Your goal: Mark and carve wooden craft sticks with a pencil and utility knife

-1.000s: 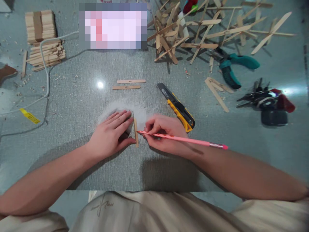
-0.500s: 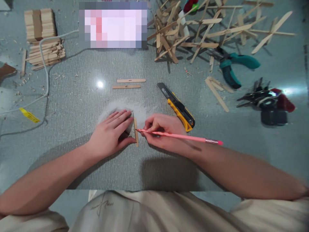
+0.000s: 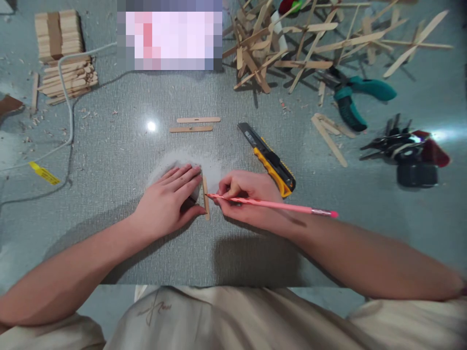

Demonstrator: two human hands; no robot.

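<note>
My right hand (image 3: 245,197) grips a pink pencil (image 3: 277,205) with a pink eraser end. Its tip touches a wooden craft stick (image 3: 206,199) that lies lengthwise in front of me. My left hand (image 3: 167,199) is spread flat just left of the stick, thumb tip against its near part. Beneath those fingers is a see-through, straight-edged piece, mostly covered, whose kind I cannot make out. Beyond the hands lie two craft sticks, a paler one (image 3: 209,119) and a darker one (image 3: 182,130), each with a small notch or mark at its middle.
A yellow-and-black utility knife (image 3: 272,163) lies beyond my right hand. Teal-handled pliers (image 3: 374,88), a cluster of dark small tools (image 3: 404,150) and joined craft sticks (image 3: 308,64) occupy the right. Craft-stick bundles (image 3: 69,36) and a white cable (image 3: 71,121) are left.
Both hands, the pencil and the stick keep practically the same places. The whole view has shifted only very slightly.
</note>
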